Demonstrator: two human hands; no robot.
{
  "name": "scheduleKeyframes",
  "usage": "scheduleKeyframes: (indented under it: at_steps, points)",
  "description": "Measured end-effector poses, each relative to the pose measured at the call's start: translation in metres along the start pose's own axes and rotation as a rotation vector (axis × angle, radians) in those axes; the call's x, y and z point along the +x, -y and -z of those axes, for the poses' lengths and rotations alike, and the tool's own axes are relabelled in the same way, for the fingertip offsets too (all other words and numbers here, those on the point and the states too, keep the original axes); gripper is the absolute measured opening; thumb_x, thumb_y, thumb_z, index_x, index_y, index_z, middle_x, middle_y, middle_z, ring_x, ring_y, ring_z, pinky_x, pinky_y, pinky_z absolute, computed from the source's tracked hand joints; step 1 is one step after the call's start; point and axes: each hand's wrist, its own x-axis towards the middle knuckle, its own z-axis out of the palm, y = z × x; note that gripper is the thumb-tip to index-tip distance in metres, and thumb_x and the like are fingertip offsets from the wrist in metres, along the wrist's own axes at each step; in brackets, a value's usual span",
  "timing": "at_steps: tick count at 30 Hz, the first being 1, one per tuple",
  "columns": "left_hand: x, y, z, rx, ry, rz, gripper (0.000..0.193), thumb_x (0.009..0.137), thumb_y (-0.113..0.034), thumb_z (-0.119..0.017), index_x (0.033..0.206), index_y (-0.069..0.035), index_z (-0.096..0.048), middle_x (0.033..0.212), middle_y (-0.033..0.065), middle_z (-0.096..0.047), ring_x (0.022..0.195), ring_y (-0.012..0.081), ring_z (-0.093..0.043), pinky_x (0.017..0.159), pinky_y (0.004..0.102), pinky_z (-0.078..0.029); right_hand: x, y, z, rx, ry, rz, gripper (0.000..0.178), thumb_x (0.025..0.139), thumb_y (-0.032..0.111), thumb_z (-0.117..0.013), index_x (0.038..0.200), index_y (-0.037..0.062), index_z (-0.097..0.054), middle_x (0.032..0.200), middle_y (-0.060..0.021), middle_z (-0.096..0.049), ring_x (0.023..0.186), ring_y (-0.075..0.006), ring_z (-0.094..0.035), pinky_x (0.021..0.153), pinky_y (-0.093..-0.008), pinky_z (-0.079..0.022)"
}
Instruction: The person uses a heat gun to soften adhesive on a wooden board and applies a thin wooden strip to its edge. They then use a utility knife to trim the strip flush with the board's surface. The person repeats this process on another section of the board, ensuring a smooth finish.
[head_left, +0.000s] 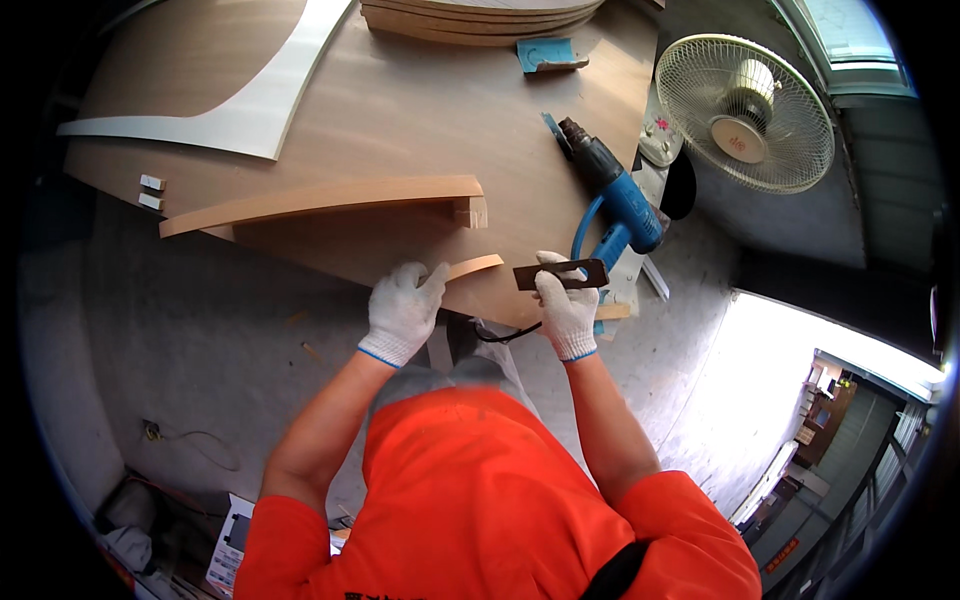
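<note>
My left hand (pixel 403 312), in a white knit glove, is closed on a short strip of light wood (pixel 475 267) at the table's near edge. The strip's other end points right, toward my right hand (pixel 568 318). That hand, gloved too, grips a dark flat rectangular tool (pixel 535 276) with its fingers and thumb; the exact kind is unclear. Just beyond both hands lies a curved wooden panel (pixel 330 198) with a block-like end on its right. A blue heat gun (pixel 622 200) with a dark nozzle rests on the table beyond my right hand.
The wooden table (pixel 440 110) carries a white curved template (pixel 255 125) at the far left and a stack of curved boards (pixel 480 22) at the back. A blue piece (pixel 545 55) lies near the stack. A standing fan (pixel 745 112) is at the right, beyond the table.
</note>
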Motion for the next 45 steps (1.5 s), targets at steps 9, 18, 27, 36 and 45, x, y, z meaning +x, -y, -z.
scheduleKeyframes:
  at_steps: [9,18,27,36,45]
  points:
    - [-0.019,-0.013,-0.013,0.07,0.026,0.057,0.033,0.089,-0.028,-0.08,0.12,-0.019,-0.076,0.093,0.0049,-0.059,0.076,0.0275,-0.066,0.062,0.0442,-0.055,-0.022,-0.027,-0.02,0.047,0.121,0.123,0.025,0.097,-0.004,-0.068,0.122,-0.0031,-0.071,0.116,-0.0092,-0.075,0.105,-0.0145,-0.07,0.091,-0.0307,-0.058]
    - [-0.02,-0.025,-0.013,0.069,0.11,0.214,0.03,0.089,-0.027,-0.08,0.118,-0.02,-0.078,0.091,0.0048,-0.06,0.071,0.0274,-0.067,0.062,0.0443,-0.056,-0.004,-0.015,-0.05,-0.377,0.287,0.531,0.024,0.09,-0.005,-0.073,0.112,0.0021,-0.075,0.098,-0.0148,-0.075,0.079,-0.0236,-0.074,0.072,-0.0331,-0.059]
    - [-0.02,-0.024,-0.015,0.045,0.088,0.24,0.029,0.089,-0.025,-0.078,0.118,-0.019,-0.079,0.092,0.0058,-0.061,0.072,0.0287,-0.068,0.062,0.0441,-0.057,0.008,-0.014,-0.058,-0.666,0.332,0.565,0.018,0.089,0.005,-0.077,0.107,0.0058,-0.077,0.095,-0.017,-0.075,0.076,-0.035,-0.075,0.07,-0.0404,-0.061]
    - [-0.019,-0.027,-0.013,0.069,0.146,0.261,0.031,0.086,-0.022,-0.079,0.117,-0.017,-0.078,0.091,0.0054,-0.06,0.075,0.0263,-0.069,0.063,0.0435,-0.057,0.008,-0.032,-0.057,-0.332,0.347,0.195,0.014,0.1,0.004,-0.071,0.112,-0.0027,-0.077,0.101,-0.0136,-0.077,0.083,-0.0211,-0.076,0.077,-0.0333,-0.062]
    - [0.002,-0.041,-0.027,0.077,0.079,0.328,0.017,0.088,-0.028,-0.076,0.087,-0.016,-0.063,0.087,0.0078,-0.058,0.076,0.0291,-0.067,0.064,0.0461,-0.054,0.025,-0.013,-0.06,-0.792,0.468,0.57,0.013,0.095,0.011,-0.073,0.104,0.0028,-0.078,0.092,-0.0195,-0.077,0.083,-0.0387,-0.076,0.075,-0.043,-0.062]
